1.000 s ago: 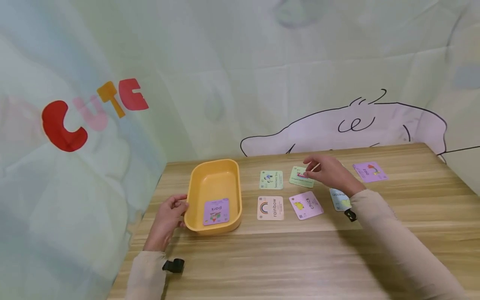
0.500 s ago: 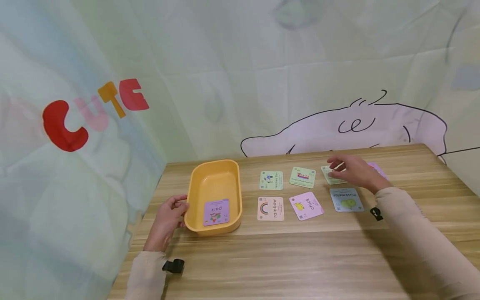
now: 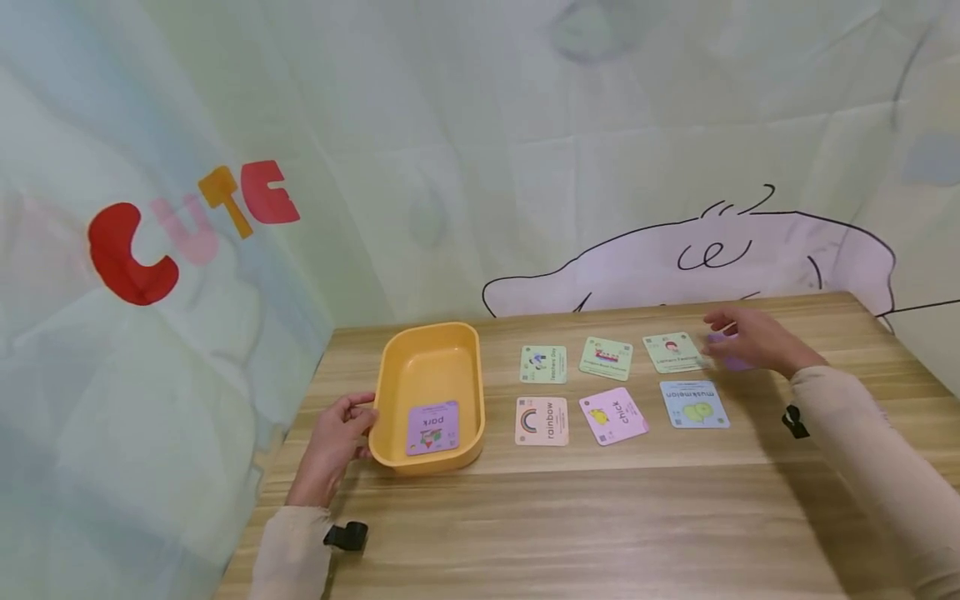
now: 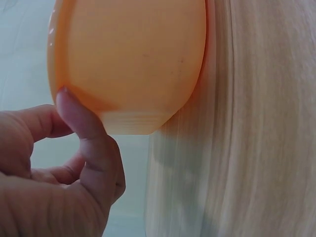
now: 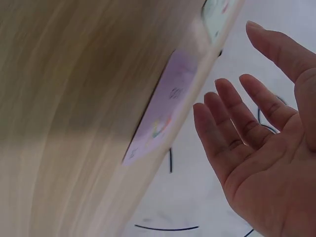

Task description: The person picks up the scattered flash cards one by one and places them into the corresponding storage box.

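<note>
My left hand [image 3: 337,437] pinches the left wall of a yellow plastic tray [image 3: 427,458], which the left wrist view shows as an orange tray [image 4: 133,59] between thumb and fingers. Inside the tray lies a purple "park" card [image 3: 432,427]. Over at the far right, my right hand [image 3: 765,340] hovers above a purple card [image 3: 722,337], covering most of it. The right wrist view has that purple card [image 5: 160,111] flat on the table, apart from my hand [image 5: 266,133], whose fingers are spread and hold nothing. A green "Lantern Festival" card [image 3: 672,352] lies just left of it.
On the wooden table [image 3: 570,525], the back row also has a Teachers' Day card [image 3: 543,364] and a Dragon Boat Festival card [image 3: 606,358]. In front lie rainbow [image 3: 542,421], chick [image 3: 615,415] and muskmelon [image 3: 694,404] cards. A printed curtain [image 3: 450,167] hangs behind.
My right hand has moved rightward along the back row, from above the Dragon Boat Festival card past the Lantern Festival card to the purple one. The left hand and tray stay put.
</note>
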A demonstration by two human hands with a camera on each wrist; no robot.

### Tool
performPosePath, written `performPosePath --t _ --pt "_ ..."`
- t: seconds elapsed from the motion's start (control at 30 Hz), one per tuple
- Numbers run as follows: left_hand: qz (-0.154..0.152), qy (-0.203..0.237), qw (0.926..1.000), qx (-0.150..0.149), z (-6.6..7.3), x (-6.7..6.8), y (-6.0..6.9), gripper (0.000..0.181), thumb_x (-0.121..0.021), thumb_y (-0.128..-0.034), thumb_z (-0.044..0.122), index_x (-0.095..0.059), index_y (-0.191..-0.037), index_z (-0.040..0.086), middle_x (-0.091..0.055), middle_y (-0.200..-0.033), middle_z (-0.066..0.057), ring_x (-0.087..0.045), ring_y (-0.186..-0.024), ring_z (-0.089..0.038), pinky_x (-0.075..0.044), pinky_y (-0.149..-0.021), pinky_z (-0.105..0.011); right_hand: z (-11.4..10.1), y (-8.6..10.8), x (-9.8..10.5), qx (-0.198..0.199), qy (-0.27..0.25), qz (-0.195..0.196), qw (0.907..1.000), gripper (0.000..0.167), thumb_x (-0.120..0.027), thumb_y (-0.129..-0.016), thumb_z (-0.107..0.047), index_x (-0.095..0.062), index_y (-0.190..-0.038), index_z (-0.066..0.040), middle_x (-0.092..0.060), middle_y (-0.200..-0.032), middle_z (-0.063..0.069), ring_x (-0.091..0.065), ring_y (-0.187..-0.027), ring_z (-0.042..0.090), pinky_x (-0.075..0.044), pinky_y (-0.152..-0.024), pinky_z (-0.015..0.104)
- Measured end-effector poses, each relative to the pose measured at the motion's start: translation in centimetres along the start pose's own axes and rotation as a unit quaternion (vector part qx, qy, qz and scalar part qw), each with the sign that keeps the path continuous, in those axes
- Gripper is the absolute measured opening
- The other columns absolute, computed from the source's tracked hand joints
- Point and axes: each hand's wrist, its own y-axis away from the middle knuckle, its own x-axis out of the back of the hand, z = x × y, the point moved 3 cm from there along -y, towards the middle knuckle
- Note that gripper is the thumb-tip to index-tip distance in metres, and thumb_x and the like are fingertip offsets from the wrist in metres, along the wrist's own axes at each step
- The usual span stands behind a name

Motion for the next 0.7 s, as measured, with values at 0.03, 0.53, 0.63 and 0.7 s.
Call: performPosePath --t 0.03,0.53,0.63,0.7 --pt "0.001 0.001 1.0 0.001 0.0 0.0 0.0 0.044 -0.055 -0.1034 0.015 -0.047 -0.145 0.004 -0.054 -0.108 -0.009 -0.057 -0.086 -0.019 -0.054 -0.057 -0.028 0.3 0.0 0.1 -0.005 0.005 -0.004 1.0 0.063 -0.076 -0.091 -0.026 -0.05 -0.137 0.009 -0.053 -0.134 0.036 -0.053 -0.121 0.053 -0.04 -0.1 0.069" --pt "0.007 -0.003 0.9999 -0.008 0.3 -0.1 0.2 0.041 -0.056 -0.103 0.014 -0.05 -0.142 0.003 -0.054 -0.105 -0.008 -0.056 -0.081 -0.017 -0.054 -0.057 -0.027 2.6 0.4 1.2 -0.045 0.073 -0.03 0.9958 0.074 -0.086 -0.079 -0.029 -0.053 -0.128 0.015 -0.049 -0.129 0.041 -0.048 -0.114 0.053 -0.039 -0.098 0.07" --pt "0.007 -0.004 0.9999 -0.009 0.2 -0.1 0.2 0.041 -0.056 -0.1031 0.014 -0.05 -0.142 0.003 -0.053 -0.103 -0.007 -0.056 -0.08 -0.017 -0.054 -0.057 -0.027 2.8 0.3 1.4 -0.053 0.088 -0.034 0.9941 0.074 -0.087 -0.078 -0.029 -0.054 -0.127 0.015 -0.048 -0.128 0.042 -0.046 -0.114 0.054 -0.038 -0.098 0.071" --pt "0.009 -0.004 0.9999 -0.008 0.2 0.0 0.2 0.04 -0.056 -0.1032 0.014 -0.051 -0.141 0.004 -0.053 -0.102 -0.007 -0.056 -0.08 -0.017 -0.054 -0.057 -0.027 2.9 0.1 1.6 -0.052 0.092 -0.037 0.9936 0.071 -0.087 -0.078 -0.027 -0.055 -0.125 0.015 -0.049 -0.126 0.041 -0.047 -0.113 0.054 -0.038 -0.099 0.072"
